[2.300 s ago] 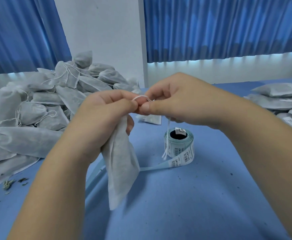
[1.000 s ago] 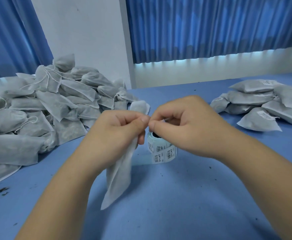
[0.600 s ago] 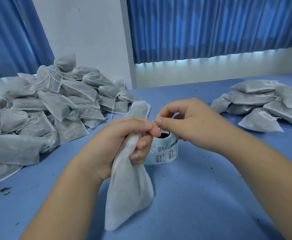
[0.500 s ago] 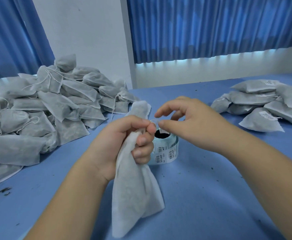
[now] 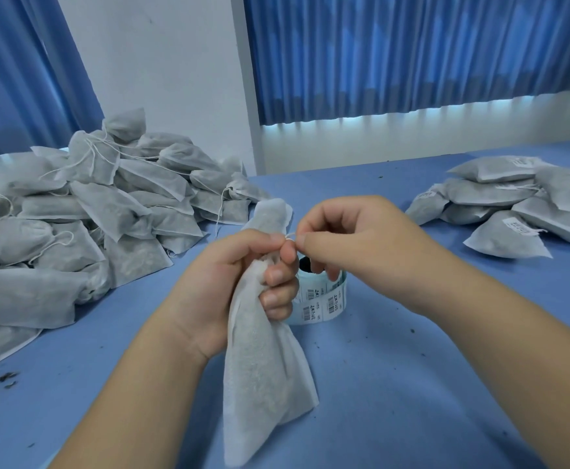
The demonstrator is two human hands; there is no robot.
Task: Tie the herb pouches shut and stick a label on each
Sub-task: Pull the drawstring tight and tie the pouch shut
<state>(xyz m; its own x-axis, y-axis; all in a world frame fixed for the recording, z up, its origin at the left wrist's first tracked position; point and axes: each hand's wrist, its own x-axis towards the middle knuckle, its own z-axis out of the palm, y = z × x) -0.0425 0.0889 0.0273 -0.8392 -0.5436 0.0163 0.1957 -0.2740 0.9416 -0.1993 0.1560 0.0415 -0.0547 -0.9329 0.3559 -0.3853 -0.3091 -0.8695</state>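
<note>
- Broadly, the blue worktop (image 5: 412,384) can take the load: lowering the pouch until its base sits there should stop the herbs dragging on the neck during the knot
- To the left, the heap of untied pouches (image 5: 90,214) trails loose cords, so the working string is best kept away from it
- To the right, well apart, the stack of labelled pouches (image 5: 500,204) shows the finished look (a label on the flat face), and this one belongs there afterwards
- Between the two, the pouch (image 5: 263,360) hangs upright; I cannot tell whether its bottom edge touches the surface
- Round its gathered neck the left hand (image 5: 229,282) has its fingers curled tight, thumb and forefinger meeting at the top; that squeeze should not slacken or the gathers may open
- Opposite, the right hand (image 5: 354,245) pinches the cord between thumb and forefinger, its other fingers loosely bent; a steady sideways pull seems wiser than a jerk, since thin fabric could tear
- Just behind the hands, partly hidden, the label roll (image 5: 324,299) stands within easy reach
- Smallest, the string (image 5: 290,235) shows as a short white loop between the two pinches; the knot should seat snug against the gathers
</note>
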